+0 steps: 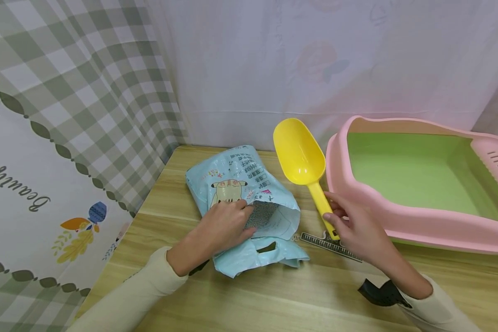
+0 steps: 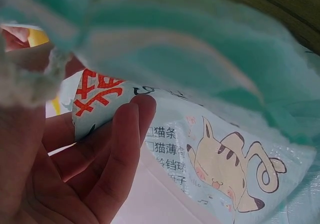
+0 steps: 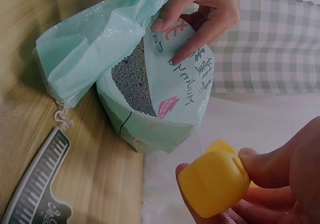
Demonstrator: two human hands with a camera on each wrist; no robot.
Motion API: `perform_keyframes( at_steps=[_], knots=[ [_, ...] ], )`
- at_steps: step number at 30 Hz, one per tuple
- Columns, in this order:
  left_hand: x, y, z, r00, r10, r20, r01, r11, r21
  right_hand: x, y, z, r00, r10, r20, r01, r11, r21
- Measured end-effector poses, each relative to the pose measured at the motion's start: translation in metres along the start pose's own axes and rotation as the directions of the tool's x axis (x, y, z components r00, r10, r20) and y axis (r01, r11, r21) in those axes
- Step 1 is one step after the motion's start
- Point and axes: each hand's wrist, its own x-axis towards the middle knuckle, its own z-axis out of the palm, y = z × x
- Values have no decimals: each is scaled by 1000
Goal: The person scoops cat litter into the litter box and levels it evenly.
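Note:
A light blue bag of cat litter (image 1: 249, 170) lies on the table with its mouth toward me, grey granules (image 1: 260, 214) showing inside. My left hand (image 1: 224, 226) grips the edge of that mouth; the right wrist view shows its thumb and fingers (image 3: 192, 46) at the rim. In the left wrist view the printed bag film (image 2: 215, 169) lies beyond the curled fingers. A yellow scoop (image 1: 300, 154) is held by its handle in my right hand (image 1: 357, 226), bowl pointing up and away, with nothing in it. In the right wrist view the handle's end (image 3: 212, 184) sits between thumb and fingers.
On the right stands a pink-rimmed litter box (image 1: 377, 203) with a green inside (image 1: 415, 170). A dark comb-shaped print or flat piece (image 1: 329, 244) lies between bag and box. White cloth (image 1: 240, 69) hangs behind; checked cloth (image 1: 87, 69) covers the left side.

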Motion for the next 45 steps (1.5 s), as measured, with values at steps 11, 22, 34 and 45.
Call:
perform_keyframes(
  at_steps=[11, 22, 34, 45],
  knots=[
    [2, -1, -1, 1000, 12, 10, -12, 1000, 8, -30, 6, -16, 998, -64, 8, 64, 997, 48],
    [3, -1, 0, 1000, 10, 8, -10, 1000, 1, -57, 13, -35, 977, -157, 146, 126, 972, 201],
    [3, -2, 1, 1000, 5, 12, -6, 1000, 4, -89, 27, -47, 926, -238, 295, 148, 944, 296],
    [4, -2, 2, 1000, -8, 27, 9, 1000, -12, -114, 50, -52, 866, -243, 437, 128, 952, 277]
  ],
)
